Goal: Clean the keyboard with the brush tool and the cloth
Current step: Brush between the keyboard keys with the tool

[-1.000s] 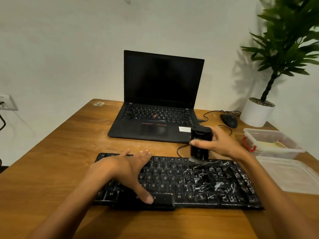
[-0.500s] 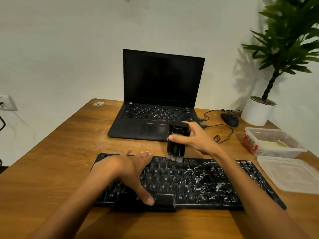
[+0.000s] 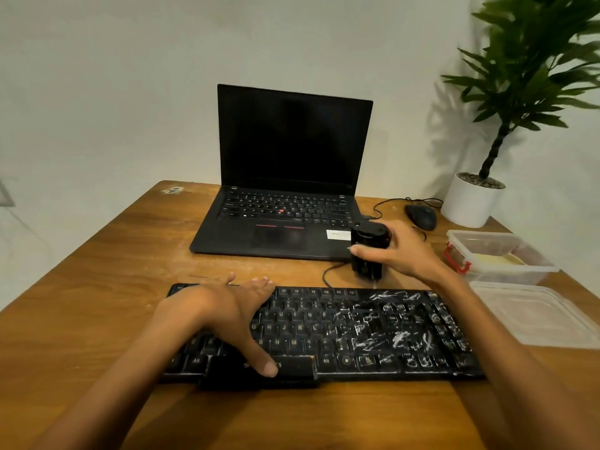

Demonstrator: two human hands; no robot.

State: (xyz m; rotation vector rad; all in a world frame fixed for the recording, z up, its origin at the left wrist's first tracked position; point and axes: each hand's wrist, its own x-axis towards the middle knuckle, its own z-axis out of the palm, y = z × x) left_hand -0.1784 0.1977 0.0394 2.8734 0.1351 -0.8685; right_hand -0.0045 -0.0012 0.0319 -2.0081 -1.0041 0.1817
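Two hands engaged. Right hand (image 3: 401,254) curled round the black brush tool (image 3: 370,246), thumb across its front, bristles pointing down, just beyond the far edge of the black keyboard (image 3: 357,332) on the wooden table (image 3: 97,287). Left hand (image 3: 227,316) flat with fingers spread, pressing on the left keys. Probably light and rigid in the barrel, soft at the bristle tip; best gripped round the stubby body. Likely prone to sliding, hence the steadying palm. Streaked with white across the right half, cleaner on the left. No cloth in sight.
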